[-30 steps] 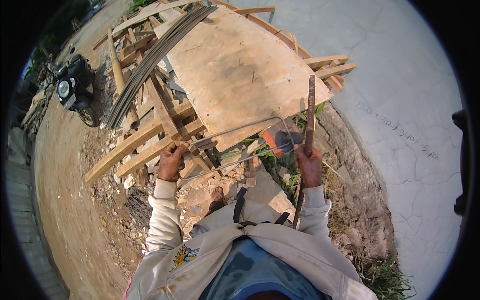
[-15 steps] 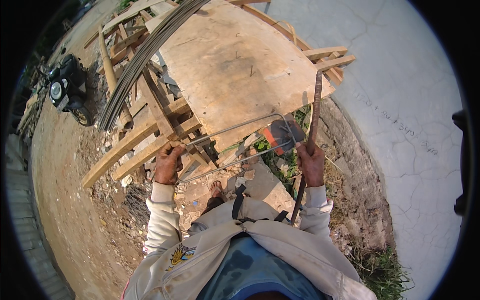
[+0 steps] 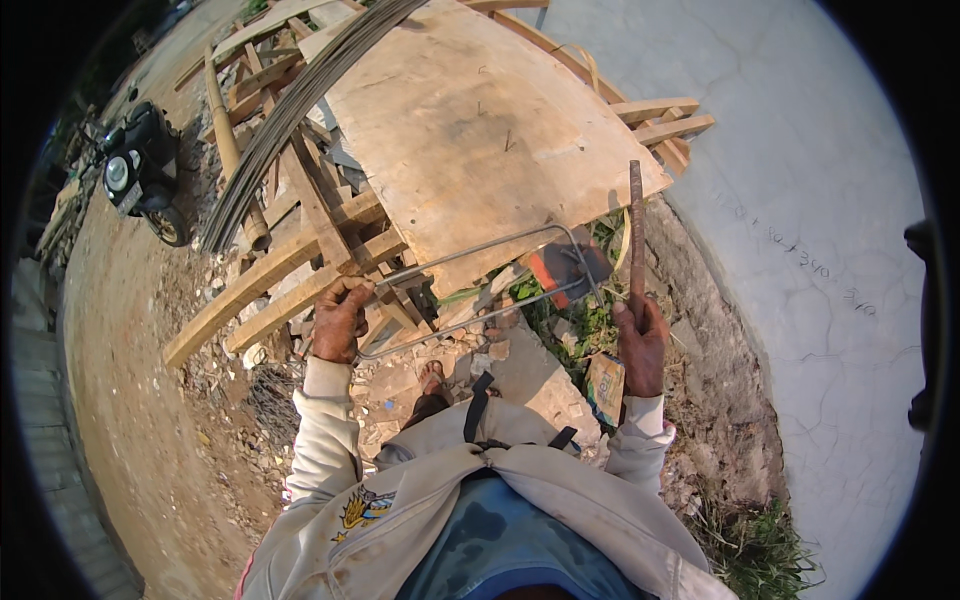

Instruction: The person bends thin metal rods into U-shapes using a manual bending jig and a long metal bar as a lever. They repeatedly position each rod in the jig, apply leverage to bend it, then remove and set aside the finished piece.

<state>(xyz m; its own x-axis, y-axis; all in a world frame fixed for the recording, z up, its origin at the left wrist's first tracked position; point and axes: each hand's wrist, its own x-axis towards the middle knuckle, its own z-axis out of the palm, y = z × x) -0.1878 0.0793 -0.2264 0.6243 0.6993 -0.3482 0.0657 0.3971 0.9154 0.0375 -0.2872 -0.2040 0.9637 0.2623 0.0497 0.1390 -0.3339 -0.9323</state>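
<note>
A thin steel rod bent into a long rectangular stirrup (image 3: 500, 244) spans the space between my hands, tilted up toward the right. My left hand (image 3: 342, 325) pinches its left end between thumb and fingers. My right hand (image 3: 642, 345) is closed round a rusty brown metal bar (image 3: 637, 220) standing nearly upright; its lower part is hidden behind my hand and forearm. One end of the stirrup comes down just beside my right thumb; whether they touch I cannot tell. Behind the stirrup's right end is an orange-and-black object (image 3: 570, 272) of unclear kind.
Ahead, a plywood sheet (image 3: 480, 130) with upright nails lies over piled timber (image 3: 265, 285). A bundle of long thin rods (image 3: 300, 110) rests at its left. A motorcycle (image 3: 145, 175) stands far left; a cracked grey concrete surface (image 3: 790, 200) is at right. Rubble surrounds my feet.
My right hand has shifted slightly right and down with the bar, which now stands straighter. A colourful packet shows beside my right forearm. My left hand still holds the stirrup in nearly the same place.
</note>
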